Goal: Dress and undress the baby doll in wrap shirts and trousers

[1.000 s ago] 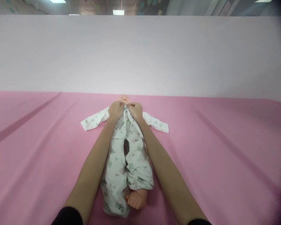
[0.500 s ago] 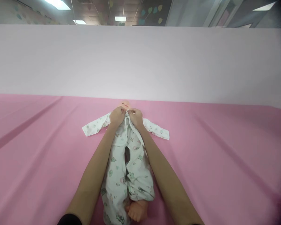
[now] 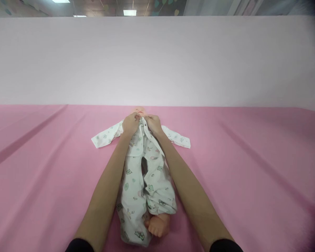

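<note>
Doll [image 3: 140,111]: laid on its back on the pink sheet [image 3: 238,192], head at the far end, white panel [image 3: 157,59] behind.
Onesie [image 3: 132,175]: draped over the doll, so body and legs are pretty much covered.
Left hand [image 3: 131,123]: grip closed, one side of the collar [image 3: 143,121] pinched.
Right hand [image 3: 154,125]: same deal, other side of the collar pinched; whether a snap is caught between the two can't be told, too small.
Sleeves [image 3: 107,136]: spread out both ways, no doll hands showing, so whether the arms are in can't be told.
Foot [image 3: 159,225]: one poking out bare, the other not seen, probably hidden in its leg.
Front [image 3: 136,141]: looks unfastened below the collar, dark gap between the legs; covering seems mostly done, fastening seems mostly left.
</note>
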A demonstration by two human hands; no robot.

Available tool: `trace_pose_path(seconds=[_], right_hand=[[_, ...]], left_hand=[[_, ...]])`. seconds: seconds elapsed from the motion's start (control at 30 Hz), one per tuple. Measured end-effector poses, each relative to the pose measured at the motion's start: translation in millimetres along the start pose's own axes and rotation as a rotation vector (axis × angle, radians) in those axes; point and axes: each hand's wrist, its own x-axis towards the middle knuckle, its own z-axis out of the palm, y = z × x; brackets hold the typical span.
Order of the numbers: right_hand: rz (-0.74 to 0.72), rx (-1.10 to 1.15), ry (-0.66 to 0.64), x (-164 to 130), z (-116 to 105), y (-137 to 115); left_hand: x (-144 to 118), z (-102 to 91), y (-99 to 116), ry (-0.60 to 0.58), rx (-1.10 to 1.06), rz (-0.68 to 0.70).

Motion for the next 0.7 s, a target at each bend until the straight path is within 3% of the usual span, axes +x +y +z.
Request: trace_pose_path(seconds=[0.1,0.2,0.3,0.5,0.7], right_hand=[[0.13,0.198,-0.082,3,-1,2],[0.142,0.259,-0.112,1,-3,2],[0.097,0.156,-0.095,-2,-3,1],[-0.043,-0.134,0.057,-4,-1,-6],[-0.125,-0.322,0.057,-5,3,-10]], left_hand=[[0,-0.2,0,0.006,-0.021,0.0],[0,-0.2,0,0.008,-0.033,-0.002],[0,-0.6,-1,0.002,-0.068,-0.016],[3,1.0,-5,-0.011,-0.212,-0.064],[5,5.8,-9,0.014,-0.272,-0.11]])
